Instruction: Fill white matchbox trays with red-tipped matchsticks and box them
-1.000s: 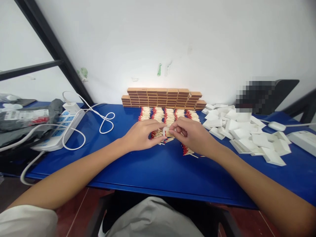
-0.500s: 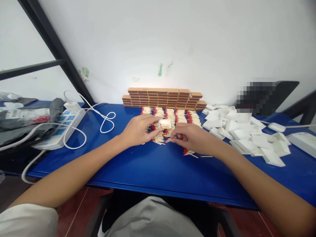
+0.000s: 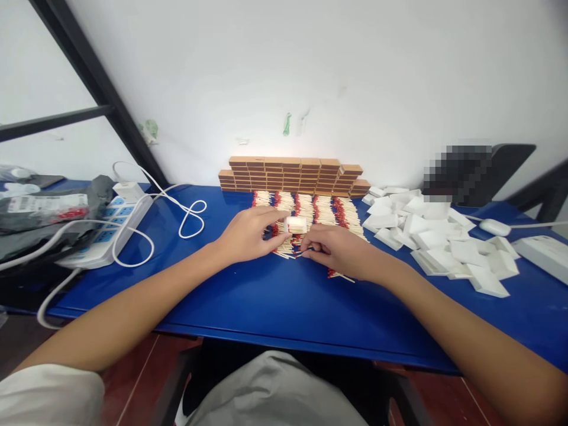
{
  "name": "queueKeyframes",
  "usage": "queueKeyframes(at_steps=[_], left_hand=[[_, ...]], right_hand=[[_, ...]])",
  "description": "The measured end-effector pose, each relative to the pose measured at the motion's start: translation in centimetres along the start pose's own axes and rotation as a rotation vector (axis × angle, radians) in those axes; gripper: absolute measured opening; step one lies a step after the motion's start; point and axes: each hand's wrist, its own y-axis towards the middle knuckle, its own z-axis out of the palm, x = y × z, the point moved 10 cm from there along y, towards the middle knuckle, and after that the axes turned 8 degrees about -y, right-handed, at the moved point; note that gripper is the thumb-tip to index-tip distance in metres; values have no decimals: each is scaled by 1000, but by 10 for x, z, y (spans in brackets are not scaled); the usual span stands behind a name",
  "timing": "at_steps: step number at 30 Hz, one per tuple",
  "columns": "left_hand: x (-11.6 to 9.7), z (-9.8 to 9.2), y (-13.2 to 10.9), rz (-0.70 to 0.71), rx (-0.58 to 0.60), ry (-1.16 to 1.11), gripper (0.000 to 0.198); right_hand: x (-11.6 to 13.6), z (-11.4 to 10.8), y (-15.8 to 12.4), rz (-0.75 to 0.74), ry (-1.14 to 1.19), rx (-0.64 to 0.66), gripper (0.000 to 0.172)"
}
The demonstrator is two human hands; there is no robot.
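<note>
A small white matchbox tray (image 3: 296,225) with some matches inside is gripped between the thumb and fingers of my left hand (image 3: 251,235). It is held just above rows of red-tipped matches (image 3: 304,206) spread over the table. Right of the tray, my right hand (image 3: 335,247) is low over the near end of these rows, thumb and fingertips pinched together. Its fingertips touch loose matches; whether one is held between them is too small to tell.
Brown matchboxes (image 3: 284,176) are stacked along the wall behind the matches. A heap of white trays (image 3: 439,234) lies on the blue table (image 3: 248,313) at right. To the left are a power strip (image 3: 119,228), white cables (image 3: 193,216) and a grey plastic bag (image 3: 39,219).
My right hand has shifted slightly left and down toward the matches below the tray. The loose match near its wrist is no longer visible. My left hand still holds the tray.
</note>
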Motion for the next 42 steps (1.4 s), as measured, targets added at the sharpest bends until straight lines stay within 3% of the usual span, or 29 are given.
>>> queueKeyframes(at_steps=[28, 31, 36, 42], left_hand=[[1, 3, -1, -24, 37, 18, 38], [2, 2, 0, -10, 22, 19, 38], [-4, 5, -1, 3, 35, -33, 36], [-25, 4, -1, 58, 21, -91, 36]], right_hand=[[1, 1, -1, 51, -39, 52, 14], [-1, -11, -1, 52, -15, -4, 15], [-8, -49, -6, 98, -19, -290, 16], [0, -46, -5, 67, -57, -337, 12]])
